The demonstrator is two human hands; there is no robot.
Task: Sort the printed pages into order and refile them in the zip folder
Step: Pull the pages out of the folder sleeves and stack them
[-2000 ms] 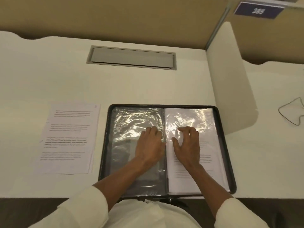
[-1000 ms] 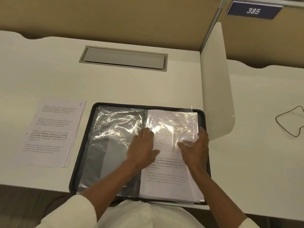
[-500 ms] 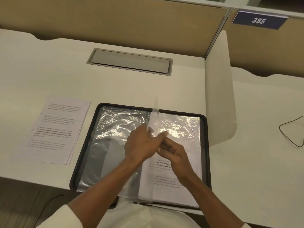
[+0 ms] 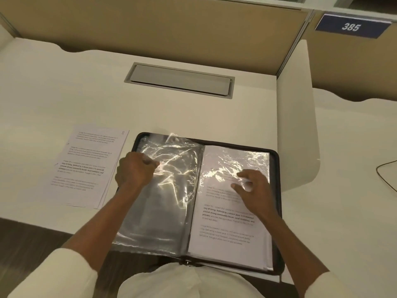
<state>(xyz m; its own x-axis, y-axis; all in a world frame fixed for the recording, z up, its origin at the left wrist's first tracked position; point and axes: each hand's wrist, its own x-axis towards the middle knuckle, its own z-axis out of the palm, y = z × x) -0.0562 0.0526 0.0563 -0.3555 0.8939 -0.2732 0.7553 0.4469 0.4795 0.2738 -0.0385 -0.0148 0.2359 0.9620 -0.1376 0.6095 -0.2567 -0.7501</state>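
The black zip folder [image 4: 277, 190] lies open on the white desk, right in front of me. Its left side shows an empty clear plastic sleeve [image 4: 163, 201]. A printed page in a sleeve [image 4: 227, 229] tops the right side. My left hand [image 4: 134, 169] grips the upper part of the empty sleeve with curled fingers. Spread fingertips of my right hand [image 4: 251, 188] rest on the upper half of the right page. A stack of loose printed pages [image 4: 86, 166] lies left of the folder, with a handwritten 8 in its top corner.
A grey cable hatch [image 4: 180, 79] is set into the desk behind the folder. A white divider panel [image 4: 298, 117] stands at the right of the folder. A thin dark cable [image 4: 386, 171] lies on the neighbouring desk. Tan partition walls with a blue 385 sign [image 4: 350, 26] close the back.
A sleeve that stood upright between both hands half a second ago has been turned over to the left side. My left hand moved left with it; my right hand returned to the right page.
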